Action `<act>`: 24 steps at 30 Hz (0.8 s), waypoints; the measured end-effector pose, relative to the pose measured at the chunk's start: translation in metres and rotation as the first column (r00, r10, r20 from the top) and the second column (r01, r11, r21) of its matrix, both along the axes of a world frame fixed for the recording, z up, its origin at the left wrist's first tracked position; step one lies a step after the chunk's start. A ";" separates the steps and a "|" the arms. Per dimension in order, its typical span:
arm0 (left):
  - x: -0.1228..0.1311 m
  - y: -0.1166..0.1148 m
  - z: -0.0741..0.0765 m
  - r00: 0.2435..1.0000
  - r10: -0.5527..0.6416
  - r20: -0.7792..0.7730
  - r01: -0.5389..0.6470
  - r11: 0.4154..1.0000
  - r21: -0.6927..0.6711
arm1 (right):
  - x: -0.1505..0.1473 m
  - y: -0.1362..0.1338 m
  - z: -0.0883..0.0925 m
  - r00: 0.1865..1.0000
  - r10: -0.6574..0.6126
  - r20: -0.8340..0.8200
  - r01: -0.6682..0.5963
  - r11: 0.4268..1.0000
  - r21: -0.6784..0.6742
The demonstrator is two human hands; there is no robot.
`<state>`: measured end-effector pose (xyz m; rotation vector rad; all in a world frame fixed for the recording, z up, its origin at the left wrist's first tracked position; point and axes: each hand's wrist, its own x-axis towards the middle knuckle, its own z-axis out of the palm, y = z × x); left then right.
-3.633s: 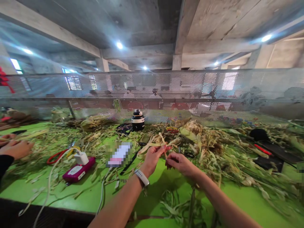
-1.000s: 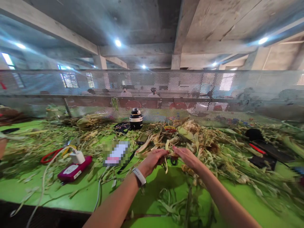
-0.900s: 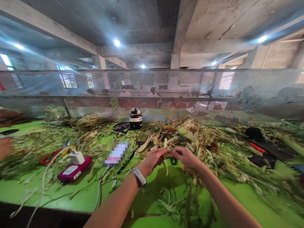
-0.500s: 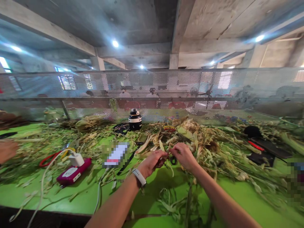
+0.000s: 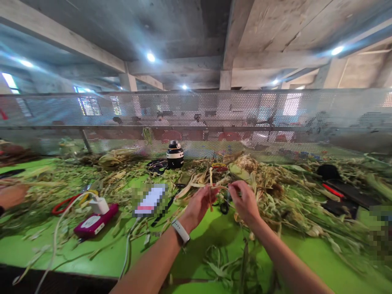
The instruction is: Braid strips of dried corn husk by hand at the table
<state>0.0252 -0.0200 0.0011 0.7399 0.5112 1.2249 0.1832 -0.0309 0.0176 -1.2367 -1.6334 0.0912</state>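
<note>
Now, starting at your far left, one co-worker's hand [image 5: 14, 196] shows over the scraps, where the frame from a few seconds back shows two. Next come a red loop handle [image 5: 64, 206] and a magenta socket block [image 5: 96, 223] with a white charger [image 5: 99, 205] plugged in, its white cable [image 5: 56, 241] trailing toward you. Right of these lies a phone [image 5: 150, 200] with its screen blurred out, and behind it a black-and-white bottle [image 5: 175, 155] stands upright.

Above the green tabletop [image 5: 196, 257], your left hand [image 5: 200, 204], watch [image 5: 180, 231] at the wrist, pinches a pale husk strip [image 5: 211, 176]. That strip now stands nearly upright, while half a second back it leans. A thin strand [image 5: 222, 188] spans the gap to your right hand [image 5: 243, 200], whose thumb and finger close narrowly on its far end. Your hands are farther apart than in that earlier frame, where they nearly meet. Between and beneath them, a black ring handle [image 5: 224, 208] lies on the table.

Farther right, a heap of dried husks [image 5: 266, 185] spreads out, then a round black object [image 5: 328, 172] and a red bar [image 5: 332, 190] beside dark flat items.
</note>
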 end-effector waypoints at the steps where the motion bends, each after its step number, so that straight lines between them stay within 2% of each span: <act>1: 0.001 0.000 0.000 0.999 0.003 0.033 -0.003 1.000 0.012 | -0.004 -0.001 -0.001 0.995 0.093 0.026 -0.090 0.991 -0.098; 3: 0.003 -0.001 0.000 0.998 0.016 0.057 -0.018 0.999 0.036 | -0.012 -0.002 -0.007 0.966 0.259 0.021 -0.243 0.928 -0.281; 5: 0.005 -0.003 0.001 0.998 0.050 0.042 -0.052 0.998 0.046 | -0.019 0.000 -0.016 0.932 0.359 -0.054 -0.352 0.858 -0.374; 10: 0.005 -0.007 0.004 0.993 0.068 -0.096 -0.060 0.995 0.084 | -0.029 0.005 -0.030 0.829 0.512 -0.226 -0.559 0.741 -0.372; 13: 0.003 -0.007 0.003 0.982 0.082 -0.167 -0.067 0.994 0.091 | -0.029 0.001 -0.024 0.818 0.533 -0.216 -0.574 0.730 -0.371; 16: 0.001 -0.004 0.002 0.975 0.111 -0.194 -0.096 0.992 0.085 | -0.027 -0.005 -0.014 0.788 0.578 -0.214 -0.612 0.692 -0.384; 19: -0.001 0.000 0.002 0.984 0.121 -0.129 -0.111 0.991 0.080 | -0.023 -0.006 -0.010 0.787 0.569 -0.238 -0.611 0.672 -0.419; 22: -0.003 0.001 0.003 0.993 0.106 -0.049 -0.104 0.994 0.039 | -0.019 -0.004 -0.012 0.828 0.429 -0.362 -0.561 0.650 -0.512; 24: -0.003 -0.001 0.003 0.996 0.038 -0.075 -0.037 0.999 0.020 | -0.018 -0.001 -0.013 0.830 0.340 -0.441 -0.546 0.655 -0.523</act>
